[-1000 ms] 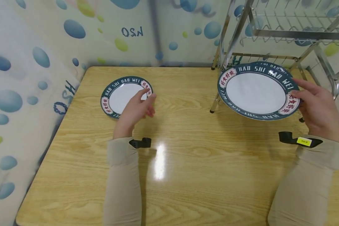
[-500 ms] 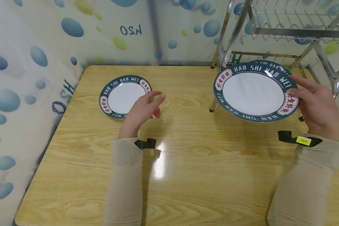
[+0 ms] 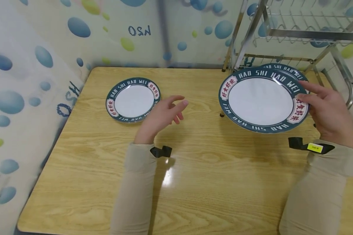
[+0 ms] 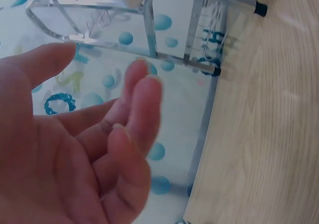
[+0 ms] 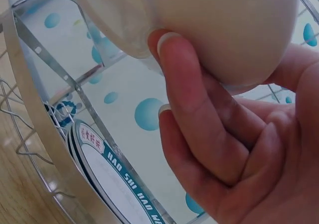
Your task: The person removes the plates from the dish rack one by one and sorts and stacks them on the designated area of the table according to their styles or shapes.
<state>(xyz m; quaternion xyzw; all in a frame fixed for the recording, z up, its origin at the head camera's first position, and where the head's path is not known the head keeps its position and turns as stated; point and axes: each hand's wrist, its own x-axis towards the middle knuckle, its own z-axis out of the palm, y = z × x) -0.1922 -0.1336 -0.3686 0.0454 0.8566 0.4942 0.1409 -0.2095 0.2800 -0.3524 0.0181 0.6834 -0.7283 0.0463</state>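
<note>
Right hand, one plate in its grip; left hand loose near another plate

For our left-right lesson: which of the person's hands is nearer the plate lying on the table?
Left. The left hand is beside the plate, partly covering its lower right rim in the head view; the right hand is well off to its right, gripping another plate.
</note>
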